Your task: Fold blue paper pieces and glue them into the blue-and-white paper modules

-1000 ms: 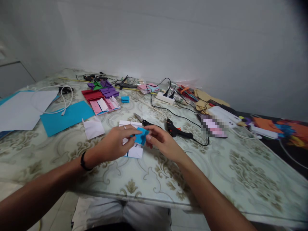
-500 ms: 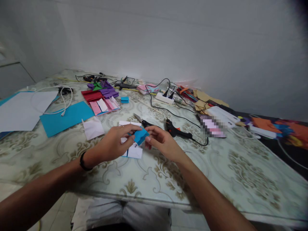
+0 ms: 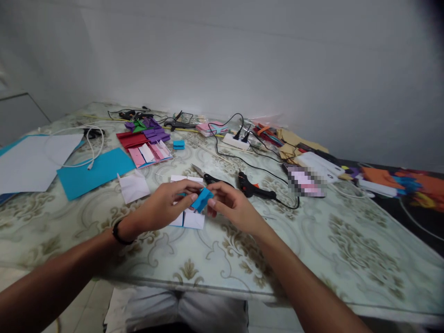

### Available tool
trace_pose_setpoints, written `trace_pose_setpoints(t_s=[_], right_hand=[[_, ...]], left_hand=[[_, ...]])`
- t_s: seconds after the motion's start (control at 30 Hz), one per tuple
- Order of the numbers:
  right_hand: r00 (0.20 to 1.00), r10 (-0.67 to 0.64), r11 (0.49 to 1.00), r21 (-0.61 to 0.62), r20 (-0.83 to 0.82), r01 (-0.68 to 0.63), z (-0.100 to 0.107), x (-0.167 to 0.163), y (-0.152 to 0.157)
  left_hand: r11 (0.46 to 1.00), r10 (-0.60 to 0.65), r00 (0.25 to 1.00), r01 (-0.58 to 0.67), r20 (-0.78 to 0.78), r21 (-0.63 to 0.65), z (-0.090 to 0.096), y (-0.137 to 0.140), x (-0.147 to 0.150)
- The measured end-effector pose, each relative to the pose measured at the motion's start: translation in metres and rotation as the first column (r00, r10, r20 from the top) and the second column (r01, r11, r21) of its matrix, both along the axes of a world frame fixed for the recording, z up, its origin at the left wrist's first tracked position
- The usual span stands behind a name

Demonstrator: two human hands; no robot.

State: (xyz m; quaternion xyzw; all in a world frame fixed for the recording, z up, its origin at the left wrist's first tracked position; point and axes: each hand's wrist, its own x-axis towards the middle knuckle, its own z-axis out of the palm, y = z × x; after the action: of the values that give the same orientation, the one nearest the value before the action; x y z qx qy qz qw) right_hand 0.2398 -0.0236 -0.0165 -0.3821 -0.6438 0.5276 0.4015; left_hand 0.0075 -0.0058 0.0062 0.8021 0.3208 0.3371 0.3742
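Observation:
A small piece of folded blue paper (image 3: pixel 201 200) is pinched between my two hands above the table. My left hand (image 3: pixel 169 202) grips its left side with thumb and fingers. On the right edge, my right hand (image 3: pixel 234 206) has its thumb and fingertips closed. Beneath them lie white paper pieces (image 3: pixel 194 220) with blue edges, partly covered by my hands. Just beyond my hands are scissors (image 3: pixel 211 178) with black handles. A creased white paper square (image 3: pixel 133 187) rests to the left of my left hand.
A black glue gun (image 3: pixel 256 188) lies right of the scissors, its cord running back to a white power strip (image 3: pixel 236 141). At left are a blue sheet (image 3: pixel 95 173) and a white sheet (image 3: pixel 38 159). Folded pink paper (image 3: pixel 149 153) and a small blue folded piece (image 3: pixel 178 144) sit farther back.
The blue paper has turned slightly in my fingers and now looks narrower, with a fold showing. My hands stay in nearly the same place.

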Motion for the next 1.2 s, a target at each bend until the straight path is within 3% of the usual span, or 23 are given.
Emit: trace_pose_setpoints(t_s=[0.47, 1.2], right_hand=[[0.999, 0.001, 0.999, -0.033, -0.032, -0.002, -0.0005, -0.0056, -0.001], [0.998, 0.053, 0.998, -0.044, -0.017, -0.054, 0.0011, -0.008, -0.0035]], left_hand=[[0.994, -0.014, 1.0, 0.016, 0.019, -0.108, -0.0034, -0.0019, 0.0035], [0.997, -0.002, 1.0, 0.001, -0.014, -0.073, -0.0085, -0.0012, 0.0059]])
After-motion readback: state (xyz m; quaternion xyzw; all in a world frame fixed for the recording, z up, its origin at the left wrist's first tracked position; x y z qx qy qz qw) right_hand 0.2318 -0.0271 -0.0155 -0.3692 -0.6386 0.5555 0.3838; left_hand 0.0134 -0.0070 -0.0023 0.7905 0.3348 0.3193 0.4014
